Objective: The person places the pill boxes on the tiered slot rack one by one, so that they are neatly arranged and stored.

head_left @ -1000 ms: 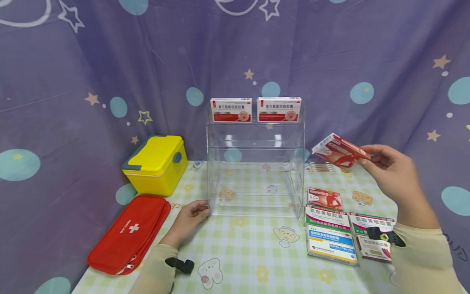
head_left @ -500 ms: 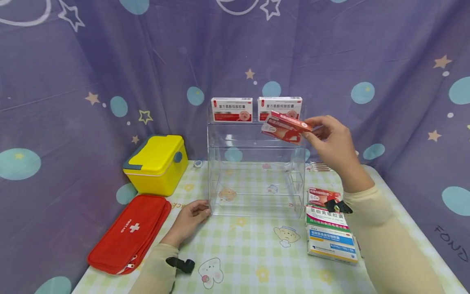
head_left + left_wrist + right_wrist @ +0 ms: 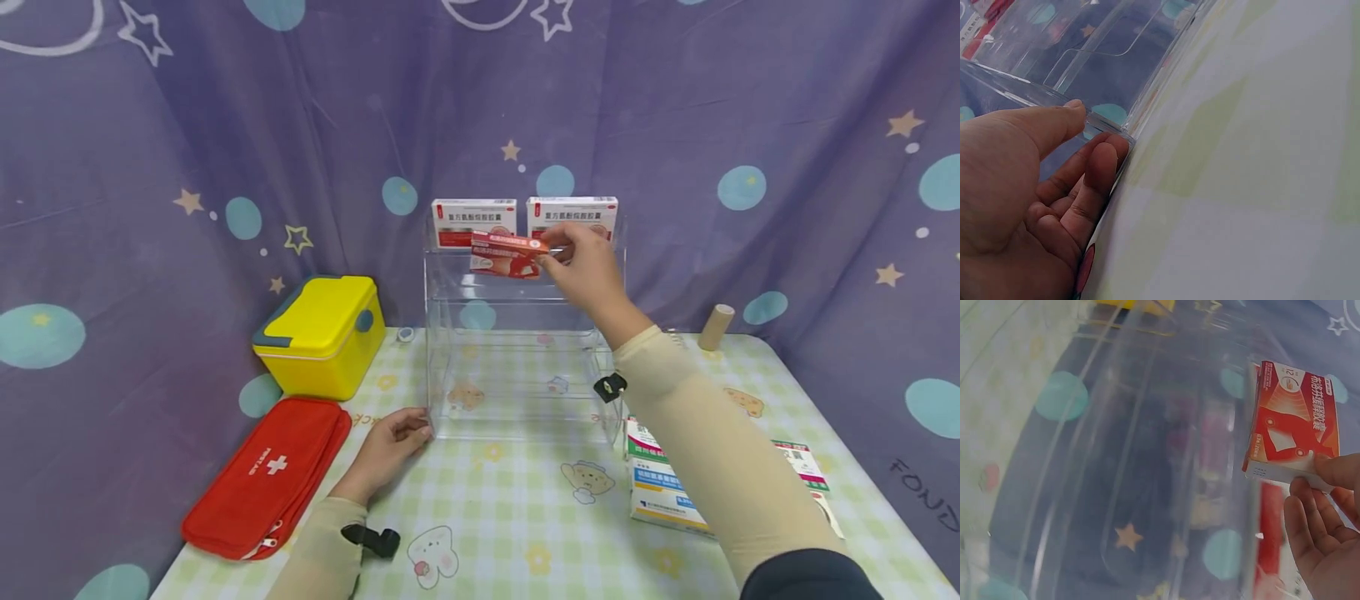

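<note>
A clear acrylic display rack (image 3: 525, 425) with stepped tiers stands on the table. Two white-and-red medicine boxes (image 3: 474, 218) sit upright side by side on its top tier. My right hand (image 3: 588, 271) pinches a red medicine box (image 3: 504, 257) by its right end, in front of the top tier and slightly tilted. In the right wrist view the red box (image 3: 1297, 415) shows its printed face, thumb on one side and fingers below. Low at the rack's left front corner, my left hand (image 3: 390, 454) holds the rack's edge between thumb and curled fingers, seen closer in the left wrist view.
To the left are a yellow lidded box (image 3: 322, 333) and a red first-aid pouch (image 3: 266, 479). Several medicine boxes (image 3: 660, 492) lie at the right, partly hidden under my right forearm. A small tan cylinder (image 3: 716, 327) stands at the back right.
My right hand has carried the red medicine box leftward from the table's right side to in front of the rack's top tier. The left hand has stayed at the rack's corner.
</note>
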`<state>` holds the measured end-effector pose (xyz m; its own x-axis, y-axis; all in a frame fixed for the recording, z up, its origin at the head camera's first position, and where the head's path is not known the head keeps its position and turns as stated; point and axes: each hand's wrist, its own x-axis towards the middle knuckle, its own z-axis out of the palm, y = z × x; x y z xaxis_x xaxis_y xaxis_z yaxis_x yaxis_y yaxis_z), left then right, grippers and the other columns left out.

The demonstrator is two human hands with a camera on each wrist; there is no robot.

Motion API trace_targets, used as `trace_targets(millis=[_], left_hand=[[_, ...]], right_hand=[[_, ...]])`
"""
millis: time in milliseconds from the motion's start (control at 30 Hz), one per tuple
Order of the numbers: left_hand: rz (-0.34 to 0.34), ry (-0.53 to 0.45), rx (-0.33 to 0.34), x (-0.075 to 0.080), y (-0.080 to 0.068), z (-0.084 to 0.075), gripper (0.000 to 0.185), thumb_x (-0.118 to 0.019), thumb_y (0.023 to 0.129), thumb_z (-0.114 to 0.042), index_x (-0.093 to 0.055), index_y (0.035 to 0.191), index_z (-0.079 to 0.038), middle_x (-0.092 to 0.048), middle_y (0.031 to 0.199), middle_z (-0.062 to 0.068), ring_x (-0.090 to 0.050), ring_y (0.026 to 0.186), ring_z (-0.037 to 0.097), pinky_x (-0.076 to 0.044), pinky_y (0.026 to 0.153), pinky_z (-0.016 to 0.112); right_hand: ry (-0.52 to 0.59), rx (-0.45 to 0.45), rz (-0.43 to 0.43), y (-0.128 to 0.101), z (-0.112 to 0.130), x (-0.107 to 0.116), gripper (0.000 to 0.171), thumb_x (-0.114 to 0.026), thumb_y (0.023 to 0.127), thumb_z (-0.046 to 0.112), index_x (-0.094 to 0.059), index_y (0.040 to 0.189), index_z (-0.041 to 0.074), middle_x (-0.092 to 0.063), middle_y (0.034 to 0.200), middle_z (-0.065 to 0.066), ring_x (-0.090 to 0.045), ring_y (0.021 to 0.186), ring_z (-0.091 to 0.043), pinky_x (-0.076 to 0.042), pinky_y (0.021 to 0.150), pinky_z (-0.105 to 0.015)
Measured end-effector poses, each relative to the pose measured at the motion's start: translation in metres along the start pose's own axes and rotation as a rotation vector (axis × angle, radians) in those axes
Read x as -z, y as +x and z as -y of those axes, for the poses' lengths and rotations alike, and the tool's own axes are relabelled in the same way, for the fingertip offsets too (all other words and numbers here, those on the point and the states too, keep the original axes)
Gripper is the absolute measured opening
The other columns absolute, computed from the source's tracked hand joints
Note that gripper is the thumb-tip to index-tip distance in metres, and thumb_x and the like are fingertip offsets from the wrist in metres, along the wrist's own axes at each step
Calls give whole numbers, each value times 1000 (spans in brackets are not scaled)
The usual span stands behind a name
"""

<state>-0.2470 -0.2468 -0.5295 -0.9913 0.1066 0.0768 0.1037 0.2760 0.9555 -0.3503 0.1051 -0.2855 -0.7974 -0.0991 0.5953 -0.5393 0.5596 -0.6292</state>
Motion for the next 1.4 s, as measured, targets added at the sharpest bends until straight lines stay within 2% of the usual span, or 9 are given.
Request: trace_targets(millis=[100,300,567,967,1200,1400], left_hand=[[2,-6,-1,0,0,0,35,-75,99,-10,-68,132,-1,-71,106,12,-69,93,25,-60,77,28],[0,-11,-9,0,1,0,34,-75,99,-11,-68,131,-2,-72,106,12,-70,93,26,-60,78,28],[-4,-7,1,-1,0,0,33,-74,99,-9,-68,131,-2,-71,106,12,-69,93,25,-60,77,27],[-7,3,-8,-1,-1,-2,33,-73,99,-8,-68,131,0,-71,105,11,-69,91,23,-60,77,27],[0,1,9,-1,-1,-2,34,-73,100,-9,-68,132,-1,-71,106,11,-69,93,25,-60,78,27],[-4,8,12,-1,-1,-1,34,-73,100,-10,-68,132,-2,-71,106,12,-69,93,26,-60,77,27]], right_hand=[[-4,-38,34,5,-1,-15,26,-79,94,11,-71,118,9,-74,115,-6,-74,94,-22,-60,74,-39],[30,-98,82,11,-4,-39,23,-78,95,14,-72,117,13,-71,106,-3,-71,92,-19,-58,70,-38],[71,-135,94,12,-6,-56,19,-80,96,20,-73,114,16,-70,101,1,-68,89,-18,-57,68,-37],[125,-106,99,10,-4,-62,23,-79,96,16,-73,119,17,-69,101,0,-66,88,-17,-57,71,-36],[109,-129,111,9,-4,-62,25,-79,96,17,-72,120,18,-69,102,1,-65,89,-18,-56,70,-37],[133,-124,115,7,-5,-59,28,-78,97,16,-71,124,18,-69,110,-1,-67,95,-19,-58,75,-38]])
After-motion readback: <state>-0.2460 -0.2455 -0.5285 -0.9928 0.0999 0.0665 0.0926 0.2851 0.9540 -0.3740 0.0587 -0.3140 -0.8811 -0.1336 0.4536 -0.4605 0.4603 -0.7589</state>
